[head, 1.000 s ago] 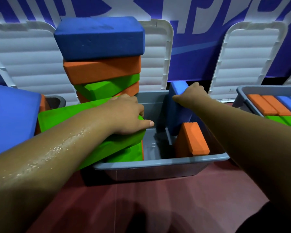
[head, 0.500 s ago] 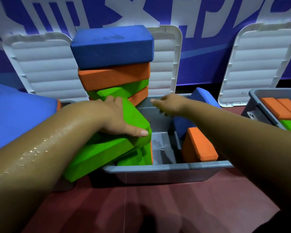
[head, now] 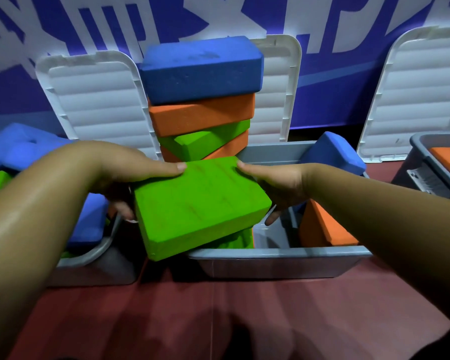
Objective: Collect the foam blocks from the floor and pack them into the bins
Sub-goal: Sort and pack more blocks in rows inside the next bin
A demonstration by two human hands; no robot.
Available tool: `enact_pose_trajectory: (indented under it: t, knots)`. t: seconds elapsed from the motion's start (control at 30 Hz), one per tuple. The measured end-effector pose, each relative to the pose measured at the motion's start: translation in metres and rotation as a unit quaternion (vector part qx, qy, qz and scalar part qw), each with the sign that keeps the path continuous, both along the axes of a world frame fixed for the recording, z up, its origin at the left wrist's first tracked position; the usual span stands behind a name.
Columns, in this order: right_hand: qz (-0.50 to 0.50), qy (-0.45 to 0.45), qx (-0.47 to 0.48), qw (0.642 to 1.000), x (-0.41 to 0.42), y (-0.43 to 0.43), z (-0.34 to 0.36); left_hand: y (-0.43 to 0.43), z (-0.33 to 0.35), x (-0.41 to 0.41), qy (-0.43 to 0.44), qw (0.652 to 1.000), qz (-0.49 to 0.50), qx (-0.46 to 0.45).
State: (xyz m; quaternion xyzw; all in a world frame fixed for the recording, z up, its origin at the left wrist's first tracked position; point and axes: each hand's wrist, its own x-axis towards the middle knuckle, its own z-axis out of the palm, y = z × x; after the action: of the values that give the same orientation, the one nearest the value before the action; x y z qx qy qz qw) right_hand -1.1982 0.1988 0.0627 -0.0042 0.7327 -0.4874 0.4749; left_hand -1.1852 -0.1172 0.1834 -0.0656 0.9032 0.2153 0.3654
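We see two bare hands holding one bright green foam block (head: 200,203), a flat brick shape. The left hand (head: 130,175) grips its left side, with the thumb lying on top and the fingers curled under. The right hand (head: 276,185) grips the right side the same way, thumb on top and fingers below. The block is tilted and hangs over the near left corner of the middle grey plastic bin (head: 278,253).

Inside that bin we see another green block (head: 231,240) under the held one, an orange foam block (head: 325,227) leaning at the right, and a blue foam block (head: 333,157) standing behind it. At the back left of the bin is a tall stack, with a big blue block (head: 200,68) on top and orange and green ones below.

A grey bin on the left (head: 99,248) holds blue blocks. A third grey bin (head: 421,141) is at the far right. White ribbed lids (head: 96,100) lean on the blue wall. The floor (head: 218,307) is dark red.
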Motion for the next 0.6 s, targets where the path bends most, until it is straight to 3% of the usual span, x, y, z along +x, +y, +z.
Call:
enact_pose_trajectory:
  t: [0.4, 0.6]
  knots:
    - [-0.212, 0.050, 0.025, 0.976, 0.003, 0.066, 0.002, 0.064, -0.045, -0.005, 0.027, 0.982, 0.032, 0.183]
    - [-0.232, 0.047, 0.047, 0.971, -0.002, 0.063, -0.011, 0.065, -0.076, -0.013, 0.037, 0.975, 0.071, 0.207]
